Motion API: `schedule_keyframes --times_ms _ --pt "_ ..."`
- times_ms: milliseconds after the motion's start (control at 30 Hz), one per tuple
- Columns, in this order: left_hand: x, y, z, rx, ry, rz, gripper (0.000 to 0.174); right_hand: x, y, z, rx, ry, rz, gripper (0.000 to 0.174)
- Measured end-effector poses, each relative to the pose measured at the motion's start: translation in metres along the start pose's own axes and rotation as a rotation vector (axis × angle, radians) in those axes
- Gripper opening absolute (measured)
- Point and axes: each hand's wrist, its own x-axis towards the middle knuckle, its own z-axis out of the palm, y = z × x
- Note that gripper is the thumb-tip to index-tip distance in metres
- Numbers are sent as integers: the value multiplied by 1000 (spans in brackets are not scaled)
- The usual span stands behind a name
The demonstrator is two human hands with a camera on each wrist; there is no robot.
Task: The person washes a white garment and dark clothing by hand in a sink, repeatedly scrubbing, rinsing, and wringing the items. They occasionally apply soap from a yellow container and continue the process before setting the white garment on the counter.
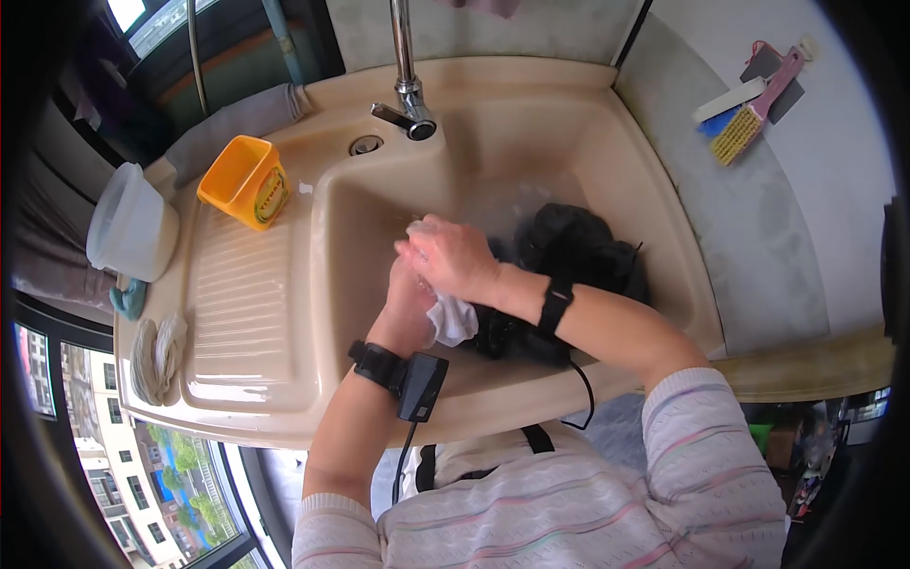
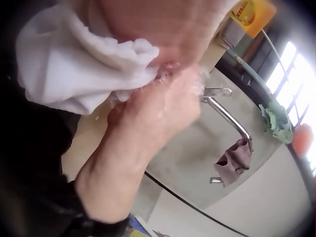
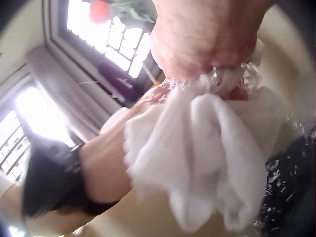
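Observation:
A wet white cloth (image 1: 452, 320) with a wavy edge is bunched between my two hands over the sink basin. My left hand (image 1: 409, 292) grips it from below, and the loose part hangs beside the wrist. Folded over the top, my right hand (image 1: 453, 258) clasps the same cloth against the left. Suds and water show where the hands meet in both wrist views. In the right wrist view the cloth (image 3: 197, 153) droops in folds under the right hand (image 3: 207, 42). Dark wet fabric (image 1: 578, 248) lies in the basin beneath the right forearm.
The beige sink (image 1: 654, 218) has a chrome faucet (image 1: 414, 104) at the back. On the ribbed drainboard (image 1: 242, 322) side stand a yellow tub (image 1: 248, 185) and a whitish plastic container (image 1: 137, 228), with folded rags (image 1: 159, 358) near the front. A brush (image 1: 758, 109) hangs at right.

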Motion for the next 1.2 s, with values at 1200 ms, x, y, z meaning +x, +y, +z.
schedule_keyframes --times_ms 1200 --pt "32 11 -1 143 -44 -159 38 -36 72 -63 894 -340 891 22"
